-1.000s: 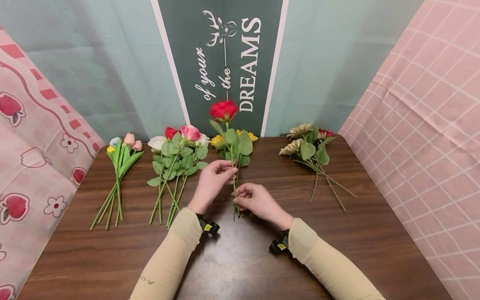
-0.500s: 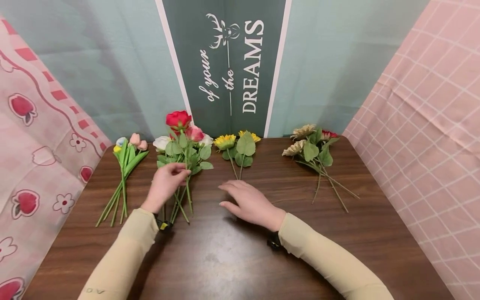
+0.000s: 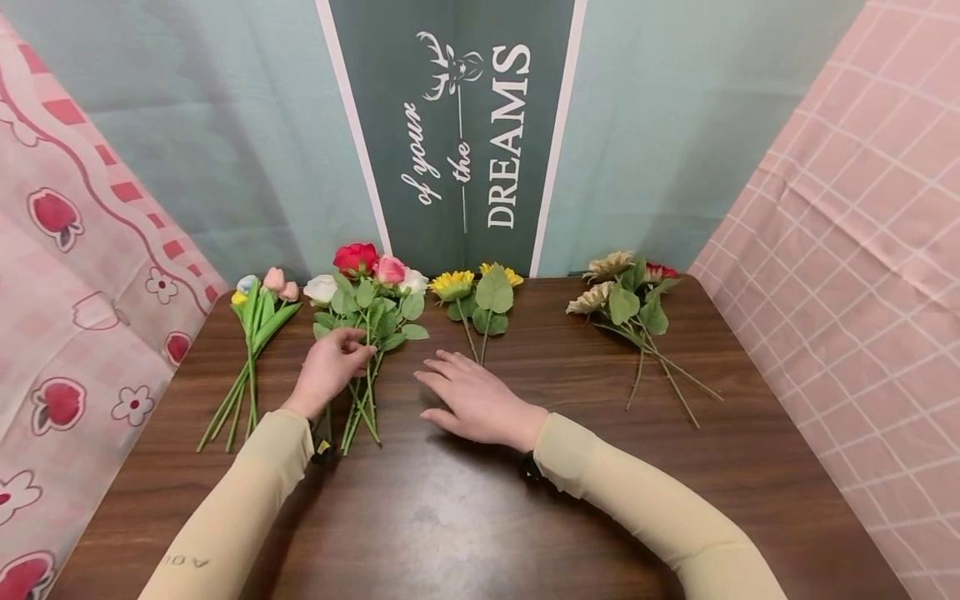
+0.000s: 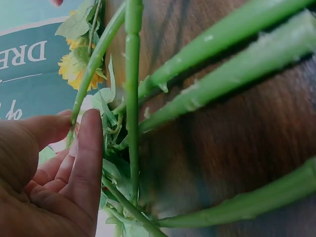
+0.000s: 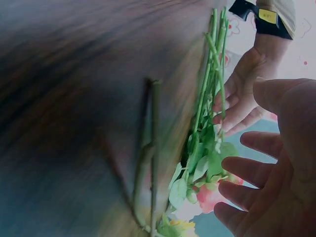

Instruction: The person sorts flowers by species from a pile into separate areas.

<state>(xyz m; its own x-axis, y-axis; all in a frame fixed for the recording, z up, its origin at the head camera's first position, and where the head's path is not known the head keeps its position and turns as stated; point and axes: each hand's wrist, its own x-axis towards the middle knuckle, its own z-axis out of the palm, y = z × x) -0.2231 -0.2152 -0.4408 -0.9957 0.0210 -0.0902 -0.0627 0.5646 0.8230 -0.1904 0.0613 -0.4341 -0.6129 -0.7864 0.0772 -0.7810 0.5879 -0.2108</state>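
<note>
— Red artificial rose with a green plastic stem: location?
— Laid on the bunch of pink and white artificial roses, left of centre on the dark brown wooden table; bloom at the far end against the backdrop, stem running back toward the near edge.

— Left hand: state?
— Pinching that green stem between thumb and fingertips, seen close in the left wrist view; palm over the bunch's lower stems.

— Right hand: state?
— Spread flat, fingers straight and slightly apart, low over the table just right of the bunch; holding nothing. Contact with the wood: cannot tell.

— Beyond the right hand?
— Two yellow artificial sunflowers with broad green leaves, lying near the back edge, apart from the fingers.

— Far left and far right?
— Cluster of pastel artificial tulips on long green stems at left; beige and red dried-look flowers at right, well apart from both hands.

— Behind everything?
— Dark green banner with white lettering reading "DREAMS", flanked by pale teal cloth; pink patterned fabric at either side.
</note>
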